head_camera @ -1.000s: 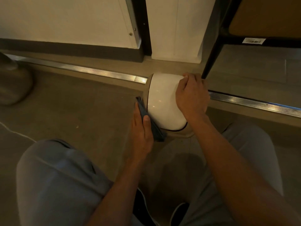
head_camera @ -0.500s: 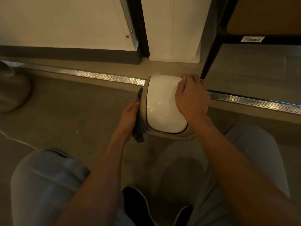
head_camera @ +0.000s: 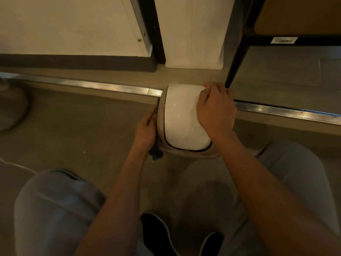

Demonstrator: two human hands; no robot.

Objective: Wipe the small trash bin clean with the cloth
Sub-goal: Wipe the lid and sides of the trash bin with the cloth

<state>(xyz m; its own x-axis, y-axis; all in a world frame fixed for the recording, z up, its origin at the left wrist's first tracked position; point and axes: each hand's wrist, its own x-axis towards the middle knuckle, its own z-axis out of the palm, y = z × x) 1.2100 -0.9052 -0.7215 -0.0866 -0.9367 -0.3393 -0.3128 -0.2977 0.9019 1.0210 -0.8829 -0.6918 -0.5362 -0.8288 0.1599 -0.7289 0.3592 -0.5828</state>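
1. Nearest the camera, two dark shoes [head_camera: 156, 235] with pale soles rest on the grey floor [head_camera: 77, 130], between knees clad in light grey trousers [head_camera: 55, 209].
2. Both bare forearms reach forward from the lower edge toward the small trash bin [head_camera: 181, 124], which stands on the floor just ahead of the knees.
3. The bin has a glossy white domed lid set in a beige body, with a thin dark line around the lid's edge.
4. The left hand [head_camera: 145, 130] is against the bin's left side, fingers curled around a dark cloth [head_camera: 156, 151] held between palm and bin wall; a bunched end of the cloth hangs below the wrist.
5. The right hand [head_camera: 215, 109] lies on top of the lid's right part, fingers bent over its far edge, gripping the bin.
6. Just behind the bin, a ribbed metal floor strip [head_camera: 114, 87] runs across from left to right.
7. To the right, a black furniture leg [head_camera: 238, 58] rises beside the bin, under a brown panel bearing a white label [head_camera: 283, 40].
8. At the far left, a rounded grey object [head_camera: 11, 106] sits blurred on the floor, with a thin white cord [head_camera: 16, 164] nearby.
9. Farthest off, white wall panels [head_camera: 73, 24] stand above a dark baseboard.
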